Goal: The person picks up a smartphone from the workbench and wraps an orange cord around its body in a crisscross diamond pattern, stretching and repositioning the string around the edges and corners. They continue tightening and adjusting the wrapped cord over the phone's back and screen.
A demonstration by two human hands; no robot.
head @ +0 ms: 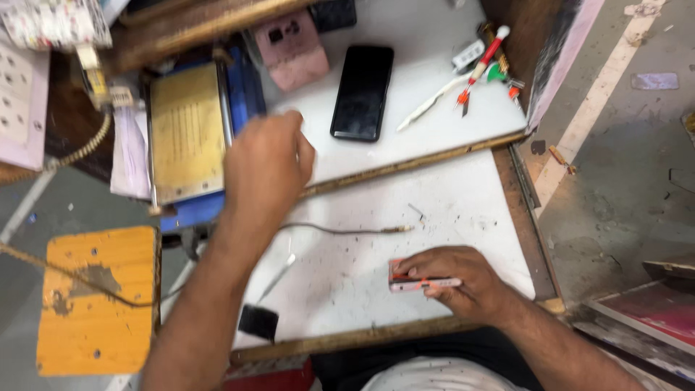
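We work at a white surface (434,195) in two levels. At the far left edge sits a blue heating plate machine (190,137) with a brass-coloured top. Our left hand (266,165) hangs over the edge beside it, blurred, fingers curled together; we cannot tell whether it grips anything. Our right hand (455,279) clamps a pink phone (420,284) on its edge near the front edge. A black phone (363,91) lies on the far level, a cable (340,231) mid-surface, and a red-handled tool (481,64) in the far right corner.
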